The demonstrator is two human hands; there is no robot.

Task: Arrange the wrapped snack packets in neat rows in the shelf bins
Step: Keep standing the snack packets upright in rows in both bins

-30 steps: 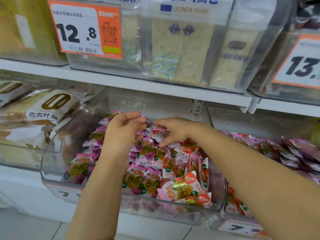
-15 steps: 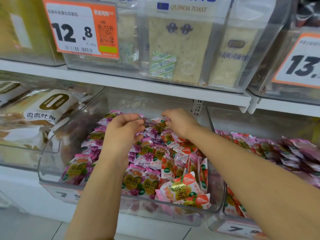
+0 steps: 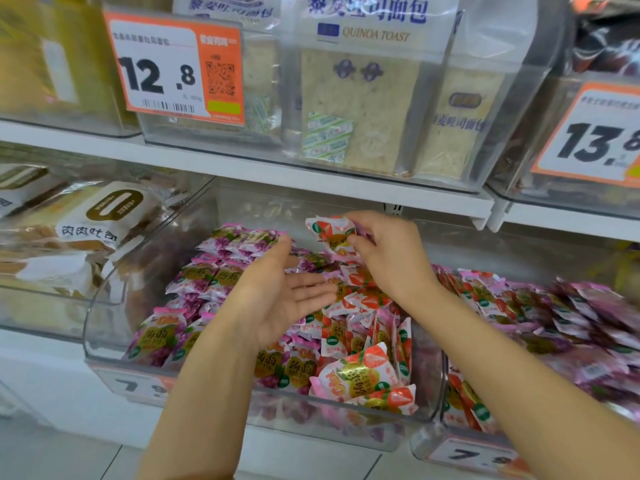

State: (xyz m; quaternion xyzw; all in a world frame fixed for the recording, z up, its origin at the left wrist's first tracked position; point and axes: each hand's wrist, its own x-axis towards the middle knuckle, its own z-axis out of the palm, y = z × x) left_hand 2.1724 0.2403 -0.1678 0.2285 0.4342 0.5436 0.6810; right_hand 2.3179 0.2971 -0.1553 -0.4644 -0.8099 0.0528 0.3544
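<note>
— Where is the orange packet [image 3: 330, 233]?
— Pinched in the right hand [image 3: 391, 261] fingertips, above the clear bin [image 3: 90, 327]. The left hand [image 3: 280, 299] fingers lie straight and empty, just below it.

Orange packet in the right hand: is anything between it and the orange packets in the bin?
Partly. The open left hand lies palm up over the bin, its fingertips just below the orange packet that the right hand holds.
</note>
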